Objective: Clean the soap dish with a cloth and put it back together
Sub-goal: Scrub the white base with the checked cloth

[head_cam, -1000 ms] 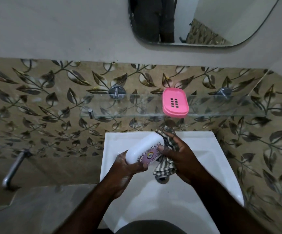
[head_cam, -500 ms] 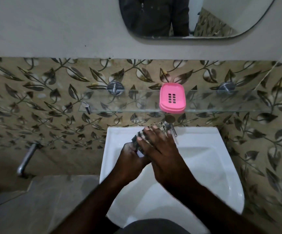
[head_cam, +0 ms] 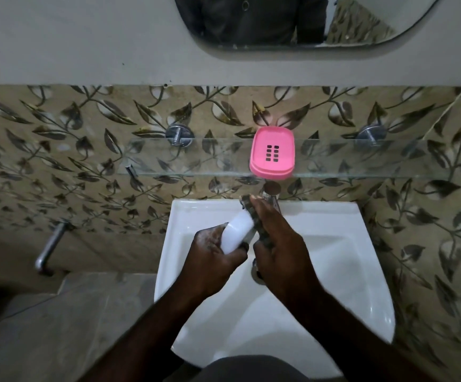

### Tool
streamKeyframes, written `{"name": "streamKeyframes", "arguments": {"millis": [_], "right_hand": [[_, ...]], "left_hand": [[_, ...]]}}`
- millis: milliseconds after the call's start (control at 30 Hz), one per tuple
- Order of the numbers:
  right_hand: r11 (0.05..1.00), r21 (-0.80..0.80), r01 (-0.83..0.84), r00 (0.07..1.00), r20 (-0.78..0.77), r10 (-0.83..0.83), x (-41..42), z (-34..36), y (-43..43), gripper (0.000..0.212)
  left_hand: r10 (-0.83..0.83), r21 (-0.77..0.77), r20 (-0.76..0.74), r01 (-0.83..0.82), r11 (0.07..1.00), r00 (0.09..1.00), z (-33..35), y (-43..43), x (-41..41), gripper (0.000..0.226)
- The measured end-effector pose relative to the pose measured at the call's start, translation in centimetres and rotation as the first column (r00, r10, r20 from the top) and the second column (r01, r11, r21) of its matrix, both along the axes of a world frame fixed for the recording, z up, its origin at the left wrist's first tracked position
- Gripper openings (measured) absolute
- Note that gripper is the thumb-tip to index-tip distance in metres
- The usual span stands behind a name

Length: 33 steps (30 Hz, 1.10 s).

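We gripped the white cover [head_cam: 239, 230] of the soap dish in our left hand [head_cam: 210, 257], fingers curled round its near end. We held it over the basin [head_cam: 334, 244], so that, as we judged, any drips would fall into the bowl. Our right hand [head_cam: 279, 244] held the striped cloth [head_cam: 255, 219] and pressed it against the cover's right flank, fingers lying long along it. Squeezing from opposite sides would stop the piece slipping under the wipe.

The cover's long axis ran from about seven o'clock, buried in the left palm, up to about one o'clock. Its free rounded end pointed toward the tap [head_cam: 272, 193] and the wall.

The other half, the pink tray [head_cam: 272, 153], lay apart at twelve o'clock from the hands on the glass shelf [head_cam: 196, 161]. Its slotted face was up and its long axis ran six to twelve. We took it as parked there, out of the wet, until the cover could be joined to it.
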State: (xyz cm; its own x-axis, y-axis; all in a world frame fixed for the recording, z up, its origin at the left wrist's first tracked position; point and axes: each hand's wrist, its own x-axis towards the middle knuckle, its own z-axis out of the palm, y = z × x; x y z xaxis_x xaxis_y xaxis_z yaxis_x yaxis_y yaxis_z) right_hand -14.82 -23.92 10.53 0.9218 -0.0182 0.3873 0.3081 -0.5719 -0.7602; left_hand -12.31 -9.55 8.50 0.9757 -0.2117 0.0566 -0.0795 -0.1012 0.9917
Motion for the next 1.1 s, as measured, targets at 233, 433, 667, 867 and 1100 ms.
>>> {"name": "streamKeyframes", "arguments": {"millis": [233, 433, 667, 867, 1100], "right_hand": [[0.981, 0.134, -0.140, 0.990, 0.002, 0.141, -0.8, -0.2, 0.3, 0.068], [0.654, 0.755, -0.045, 0.899, -0.255, 0.357, 0.0, -0.4, -0.2, 0.052], [0.694, 0.719, -0.037, 0.886, -0.298, 0.356, 1.7, -0.5, -1.7, 0.041], [0.936, 0.292, -0.195, 0.892, -0.345, 0.294, 2.9, -0.5, -3.5, 0.050], [0.966, -0.219, -0.137, 0.987, 0.058, 0.153, 1.4, -0.1, 2.1, 0.060]], "left_hand": [[0.069, -0.021, 0.029, -0.069, 0.997, 0.997, 1.1, 0.2, -1.6, 0.009], [0.047, -0.329, -0.091, -0.075, 0.941, 0.995, 2.2, 0.2, -0.4, 0.036], [-0.043, -0.397, -0.157, -0.023, 0.918, 0.987, 2.2, 0.9, 0.9, 0.045], [-0.142, -0.085, -0.259, 0.124, 0.989, 0.955, 2.7, 2.8, 1.8, 0.027], [-0.040, -0.075, -0.248, 0.022, 0.997, 0.968, 1.1, 1.9, 1.4, 0.016]]}}
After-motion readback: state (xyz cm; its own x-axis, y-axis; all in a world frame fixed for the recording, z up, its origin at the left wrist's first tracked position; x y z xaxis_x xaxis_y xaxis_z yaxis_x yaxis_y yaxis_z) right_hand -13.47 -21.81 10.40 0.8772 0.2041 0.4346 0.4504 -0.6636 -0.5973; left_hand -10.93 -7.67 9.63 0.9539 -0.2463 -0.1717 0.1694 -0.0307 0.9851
